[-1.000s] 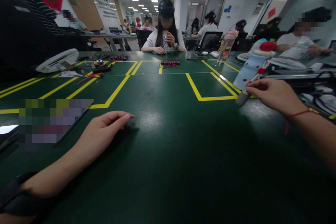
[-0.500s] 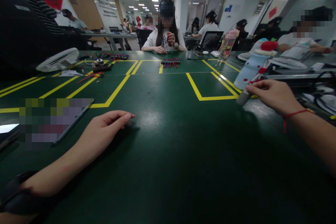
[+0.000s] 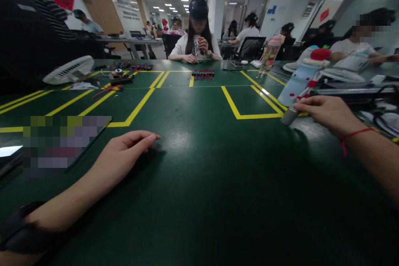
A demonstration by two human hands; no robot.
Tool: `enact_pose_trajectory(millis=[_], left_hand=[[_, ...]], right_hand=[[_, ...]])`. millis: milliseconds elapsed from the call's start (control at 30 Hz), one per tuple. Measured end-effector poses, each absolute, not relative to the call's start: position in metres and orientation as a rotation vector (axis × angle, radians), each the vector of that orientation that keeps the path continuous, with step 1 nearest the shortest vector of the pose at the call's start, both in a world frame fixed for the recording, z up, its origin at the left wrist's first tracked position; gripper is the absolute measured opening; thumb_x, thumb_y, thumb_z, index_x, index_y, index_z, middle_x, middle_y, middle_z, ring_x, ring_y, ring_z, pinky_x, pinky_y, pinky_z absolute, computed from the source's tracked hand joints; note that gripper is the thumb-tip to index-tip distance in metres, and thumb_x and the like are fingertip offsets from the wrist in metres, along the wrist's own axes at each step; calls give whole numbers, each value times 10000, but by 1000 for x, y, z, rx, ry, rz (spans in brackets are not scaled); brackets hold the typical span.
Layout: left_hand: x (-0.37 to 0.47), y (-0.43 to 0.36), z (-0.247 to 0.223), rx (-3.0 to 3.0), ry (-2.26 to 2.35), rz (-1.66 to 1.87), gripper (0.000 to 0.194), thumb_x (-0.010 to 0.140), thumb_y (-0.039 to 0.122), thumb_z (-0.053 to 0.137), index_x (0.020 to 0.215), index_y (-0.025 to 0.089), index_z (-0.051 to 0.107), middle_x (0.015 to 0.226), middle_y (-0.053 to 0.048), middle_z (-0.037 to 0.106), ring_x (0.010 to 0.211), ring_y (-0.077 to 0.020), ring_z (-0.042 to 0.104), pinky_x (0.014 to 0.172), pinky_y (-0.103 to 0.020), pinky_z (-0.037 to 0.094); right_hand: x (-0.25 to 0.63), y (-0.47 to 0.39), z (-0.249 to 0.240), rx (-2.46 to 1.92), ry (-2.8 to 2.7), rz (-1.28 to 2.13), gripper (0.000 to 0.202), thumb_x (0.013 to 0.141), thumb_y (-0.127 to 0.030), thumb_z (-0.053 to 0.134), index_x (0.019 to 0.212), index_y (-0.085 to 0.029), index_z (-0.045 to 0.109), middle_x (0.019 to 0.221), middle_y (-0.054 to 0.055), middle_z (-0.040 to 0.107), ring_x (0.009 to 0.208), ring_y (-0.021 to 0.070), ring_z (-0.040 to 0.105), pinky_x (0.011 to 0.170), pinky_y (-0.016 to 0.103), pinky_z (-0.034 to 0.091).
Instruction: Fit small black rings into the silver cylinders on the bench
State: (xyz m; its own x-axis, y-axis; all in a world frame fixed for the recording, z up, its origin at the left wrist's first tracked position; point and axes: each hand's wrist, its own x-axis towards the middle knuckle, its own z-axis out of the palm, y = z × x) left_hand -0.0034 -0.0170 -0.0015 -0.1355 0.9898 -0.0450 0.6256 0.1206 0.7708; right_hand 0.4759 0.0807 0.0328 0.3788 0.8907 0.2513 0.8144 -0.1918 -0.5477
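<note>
On the right, my right hand (image 3: 326,112) pinches a small grey metallic cylinder (image 3: 289,115) between thumb and fingertips. The cylinder is tilted just above the table or touching it; I cannot tell which. Right behind it stands a light blue bottle (image 3: 294,83) with red spots and a red top. My left hand (image 3: 129,145) rests on the green table (image 3: 199,199), thumb against the curled fingers, with nothing visible in it. A flat, blurred-out panel (image 3: 67,143) lies to the left of that hand.
Yellow tape (image 3: 258,116) marks the tabletop. A bundle of small wired parts (image 3: 202,74) lies ahead, before a seated person (image 3: 196,45). A white fan (image 3: 70,70) and wired parts (image 3: 118,77) are at the far left. Beyond the blue bottle stands a clear pink-lidded bottle (image 3: 269,56). Cables (image 3: 383,108) fill the right side.
My right hand and the grey cylinder have shifted very slightly to the right. My left hand stays where it was.
</note>
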Motion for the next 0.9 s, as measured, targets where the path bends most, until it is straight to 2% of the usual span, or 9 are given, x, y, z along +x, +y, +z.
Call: enact_pose_trajectory(millis=[167,267,367,533,700,767,900], left_hand=[[-6,-16,-3,1585,1838,801,395,820,559,554,1040,253,671,923,-2,664,849,-195,580,758,-288,406],[-5,-17,-1,1590,1836,801,409,818,566,550,1047,251,672,928,1,677,843,-193,588,751,-279,413],[1,-19,6,1591,1831,798,417,825,550,542,1051,223,671,934,-8,679,837,-195,591,740,-269,419],[8,-23,14,1582,1859,743,414,844,523,529,1057,194,663,938,-31,671,865,-216,590,765,-290,422],[6,-22,10,1595,1879,756,419,822,548,544,1046,221,681,899,-15,692,840,-217,604,734,-282,426],[6,-22,11,1607,1891,737,411,828,544,536,1037,222,682,879,-7,690,836,-215,608,726,-276,422],[10,-22,14,1660,1891,684,390,857,513,512,1038,206,671,891,-18,678,851,-220,604,747,-290,423]], right_hand=[[483,81,37,-2039,-1539,213,322,697,-398,704,914,-162,728,886,54,686,816,154,574,774,296,391],[489,81,39,-2043,-1640,248,432,609,-463,761,948,-198,722,926,36,688,834,165,589,792,311,398],[489,80,38,-2030,-1713,203,538,544,-467,794,981,-165,704,975,68,684,848,175,605,803,324,422],[446,61,38,-1675,-1681,204,473,632,-386,766,1014,-121,680,958,111,692,817,160,647,785,285,504],[369,12,26,-1195,-1870,517,419,724,-349,713,1101,-190,623,1049,67,674,861,158,668,798,309,567],[345,-5,18,-1073,-2015,565,383,760,-328,684,1123,-229,610,1091,44,662,915,162,661,829,325,567],[322,-19,6,-914,-2220,444,339,823,-290,620,1155,-242,572,1154,34,635,1050,157,608,933,334,515]])
